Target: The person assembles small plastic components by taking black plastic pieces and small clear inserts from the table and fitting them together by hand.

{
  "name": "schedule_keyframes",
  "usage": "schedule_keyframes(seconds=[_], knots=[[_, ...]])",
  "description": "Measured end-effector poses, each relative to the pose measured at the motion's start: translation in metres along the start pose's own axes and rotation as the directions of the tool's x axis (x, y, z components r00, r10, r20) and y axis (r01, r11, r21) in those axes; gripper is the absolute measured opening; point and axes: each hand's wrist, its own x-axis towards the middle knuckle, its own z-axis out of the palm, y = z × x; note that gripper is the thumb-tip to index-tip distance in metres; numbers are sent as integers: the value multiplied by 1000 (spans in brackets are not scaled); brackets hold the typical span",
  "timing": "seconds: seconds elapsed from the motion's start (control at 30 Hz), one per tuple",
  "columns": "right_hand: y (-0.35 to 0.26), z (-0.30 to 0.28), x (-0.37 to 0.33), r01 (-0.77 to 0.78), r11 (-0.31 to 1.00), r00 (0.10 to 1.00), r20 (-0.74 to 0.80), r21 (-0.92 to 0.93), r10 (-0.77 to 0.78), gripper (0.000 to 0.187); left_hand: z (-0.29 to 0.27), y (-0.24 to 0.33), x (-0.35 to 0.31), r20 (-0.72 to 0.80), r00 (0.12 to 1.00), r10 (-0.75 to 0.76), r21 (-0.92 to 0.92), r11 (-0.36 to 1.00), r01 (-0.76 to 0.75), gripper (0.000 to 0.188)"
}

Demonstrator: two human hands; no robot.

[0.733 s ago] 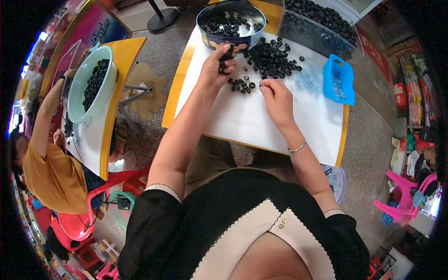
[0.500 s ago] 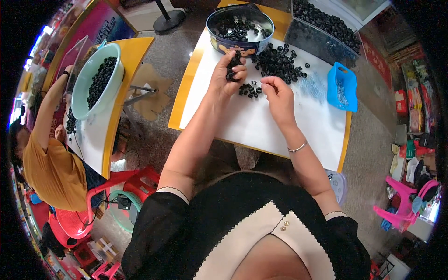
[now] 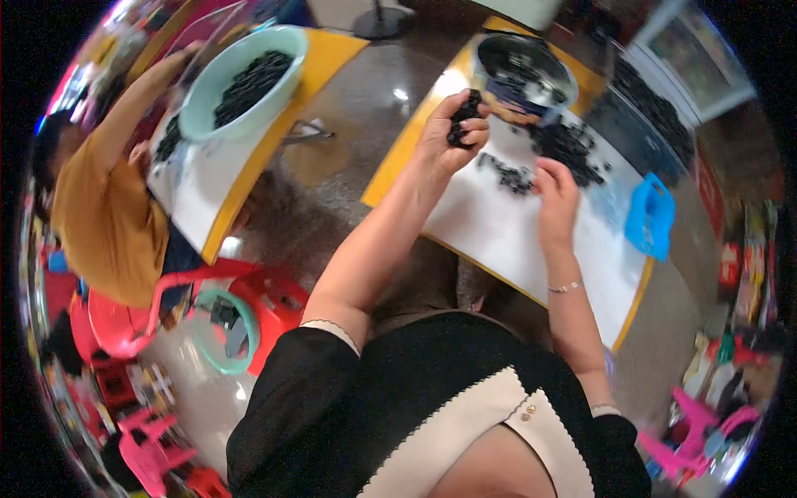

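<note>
My left hand (image 3: 445, 139) is closed around several small black ring-like pieces (image 3: 465, 123), which bulge out between its fingers. It is raised over the left part of a white-topped table (image 3: 491, 228), just in front of a round tin (image 3: 513, 114). To its right, my right hand (image 3: 558, 199) has thumb and forefinger pinched together; blur hides whether anything small is between them. A small group of loose black pieces (image 3: 508, 176) lies between the hands. A bigger pile of black pieces (image 3: 571, 153) spreads behind my right hand.
More black pieces are inside the tin. A clear bin (image 3: 635, 133) stands back right, near a blue plastic basket (image 3: 649, 220). At left, a person in a mustard top (image 3: 108, 224) sits at another table with a pale green basin (image 3: 195, 120) of black pieces.
The whole view has turned, so the table sits further right and tilted. My left hand still grips its pieces, and my right hand keeps its pinch beside the loose group.
</note>
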Motion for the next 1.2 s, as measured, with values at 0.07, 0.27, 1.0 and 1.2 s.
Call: schedule_keyframes(seconds=[0.07,0.27,1.0,1.2], knots=[[-11,3,-7,-20,1000,998,-58,-19,19,16,6,33,-23,2,991,132,53,990,-132,27],[-29,15,-30,-16,999,999,51,-30,18,15,27,184,-151,-18,840,543,261,813,-520,28],[-71,132,-57,111,966,928,371,-235,-16,11,9,377,-373,7,603,797,264,581,-770,29],[-65,134,-55,100,952,933,360,-291,12,10,7,485,-396,-144,457,878,400,474,-784,24]])
